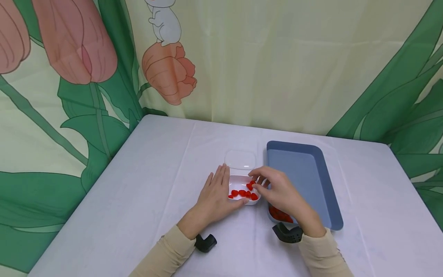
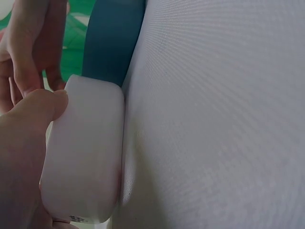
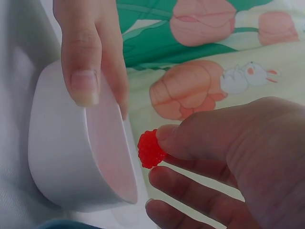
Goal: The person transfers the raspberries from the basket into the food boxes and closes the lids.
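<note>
A small white box (image 1: 234,180) with several red raspberries (image 1: 242,193) inside stands on the table. Along its left side lies my left hand (image 1: 215,194), fingers straight, with the thumb resting on the near rim. The left wrist view shows that thumb (image 2: 47,102) against the box's upper edge. Over the right side of the box, my right hand (image 1: 277,186) pinches a bumpy red raspberry (image 3: 151,149) between thumb and fingers. In the right wrist view the raspberry is just outside the box's rim, apart from it.
Right of the box is a blue-grey tray (image 1: 332,204), with more red pieces (image 1: 279,214) at its near left corner, partly hidden by my right arm. A clear lid (image 1: 240,160) lies behind the box. A printed curtain (image 1: 263,69) hangs beyond the table.
</note>
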A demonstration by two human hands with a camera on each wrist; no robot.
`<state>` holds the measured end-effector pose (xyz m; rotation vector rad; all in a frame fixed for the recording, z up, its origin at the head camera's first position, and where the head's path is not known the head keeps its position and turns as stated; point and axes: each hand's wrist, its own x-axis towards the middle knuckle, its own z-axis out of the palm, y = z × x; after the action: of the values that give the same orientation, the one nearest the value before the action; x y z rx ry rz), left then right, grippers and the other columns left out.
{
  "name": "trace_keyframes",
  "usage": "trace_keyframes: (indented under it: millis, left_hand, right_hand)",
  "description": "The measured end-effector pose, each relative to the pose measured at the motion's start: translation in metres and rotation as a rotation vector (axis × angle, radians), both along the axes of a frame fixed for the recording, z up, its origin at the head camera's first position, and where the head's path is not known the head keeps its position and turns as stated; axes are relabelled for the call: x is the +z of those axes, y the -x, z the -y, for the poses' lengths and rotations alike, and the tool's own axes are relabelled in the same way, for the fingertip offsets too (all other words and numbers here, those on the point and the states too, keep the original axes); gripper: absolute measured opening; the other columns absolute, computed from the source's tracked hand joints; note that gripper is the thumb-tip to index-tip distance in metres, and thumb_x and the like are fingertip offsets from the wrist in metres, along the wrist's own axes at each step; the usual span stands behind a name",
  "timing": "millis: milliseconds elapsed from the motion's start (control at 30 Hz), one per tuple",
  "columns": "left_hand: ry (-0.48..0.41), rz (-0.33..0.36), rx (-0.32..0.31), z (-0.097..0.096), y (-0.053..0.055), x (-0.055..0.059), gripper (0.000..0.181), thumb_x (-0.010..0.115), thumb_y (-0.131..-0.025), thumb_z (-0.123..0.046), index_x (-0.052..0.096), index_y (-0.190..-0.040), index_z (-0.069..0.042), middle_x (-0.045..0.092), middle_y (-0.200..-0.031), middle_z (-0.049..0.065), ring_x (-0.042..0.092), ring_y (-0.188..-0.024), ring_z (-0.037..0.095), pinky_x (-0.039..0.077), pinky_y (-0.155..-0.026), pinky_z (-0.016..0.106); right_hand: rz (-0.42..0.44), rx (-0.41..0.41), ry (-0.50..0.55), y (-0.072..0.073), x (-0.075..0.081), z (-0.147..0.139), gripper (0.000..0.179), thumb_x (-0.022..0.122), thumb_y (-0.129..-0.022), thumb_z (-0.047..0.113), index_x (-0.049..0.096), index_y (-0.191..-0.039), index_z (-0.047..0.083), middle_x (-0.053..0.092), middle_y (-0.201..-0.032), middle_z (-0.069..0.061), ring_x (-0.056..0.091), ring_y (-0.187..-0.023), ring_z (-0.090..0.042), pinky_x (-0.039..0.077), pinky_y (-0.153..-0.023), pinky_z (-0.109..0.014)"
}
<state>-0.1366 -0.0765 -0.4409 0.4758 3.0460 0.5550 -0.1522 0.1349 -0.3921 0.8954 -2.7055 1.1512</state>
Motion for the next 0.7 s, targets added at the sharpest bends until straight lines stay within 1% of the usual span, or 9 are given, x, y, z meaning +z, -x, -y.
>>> trace_keyframes:
  millis: [167,300,400,533,700]
  left_hand:
    - [-0.001,-0.009,-0.004,0.002,-0.001,0.000,0.108,0.059,-0.083,-0.069,0.020,-0.156,0.000,0.023,-0.164,0.016,0.020,-0.153,0.032,0.020,-0.123,0.053]
    - [-0.001,-0.006,-0.004,0.003,-0.002,0.000,0.108,0.058,-0.084,-0.070,0.020,-0.156,0.001,0.022,-0.164,0.016,0.019,-0.153,0.032,0.020,-0.123,0.052]
    - [-0.002,0.010,0.001,0.003,-0.002,-0.002,0.107,0.056,-0.084,-0.070,0.018,-0.157,-0.001,0.020,-0.165,0.014,0.017,-0.154,0.029,0.018,-0.124,0.051]
    - [0.001,-0.004,-0.002,0.002,-0.001,-0.002,0.107,0.056,-0.084,-0.070,0.019,-0.157,-0.001,0.021,-0.165,0.014,0.018,-0.154,0.029,0.018,-0.124,0.051]
    - [0.010,-0.015,-0.003,0.002,0.000,-0.001,0.107,0.056,-0.085,-0.070,0.019,-0.156,0.000,0.021,-0.165,0.015,0.018,-0.154,0.029,0.019,-0.124,0.050]
  right_hand:
    - [0.004,0.031,0.015,0.002,-0.002,0.007,0.030,0.071,-0.084,-0.004,0.068,-0.112,0.004,0.070,-0.096,-0.004,0.063,-0.082,-0.013,0.058,-0.072,-0.032]
    - [0.020,0.041,0.010,0.003,-0.005,0.013,0.029,0.072,-0.084,-0.002,0.068,-0.112,0.005,0.069,-0.094,-0.002,0.063,-0.082,-0.013,0.058,-0.072,-0.032]
    - [0.023,0.051,0.005,0.005,-0.007,0.017,0.028,0.072,-0.084,-0.002,0.069,-0.111,0.005,0.069,-0.093,-0.002,0.062,-0.080,-0.012,0.057,-0.071,-0.029]
    - [0.013,0.065,0.004,0.007,-0.008,0.022,0.027,0.072,-0.084,-0.003,0.069,-0.110,0.004,0.069,-0.091,-0.002,0.061,-0.078,-0.012,0.055,-0.070,-0.025]
    - [0.007,0.062,-0.024,0.011,-0.011,0.026,0.027,0.071,-0.084,-0.004,0.069,-0.109,0.004,0.068,-0.091,-0.002,0.061,-0.077,-0.011,0.054,-0.070,-0.025]
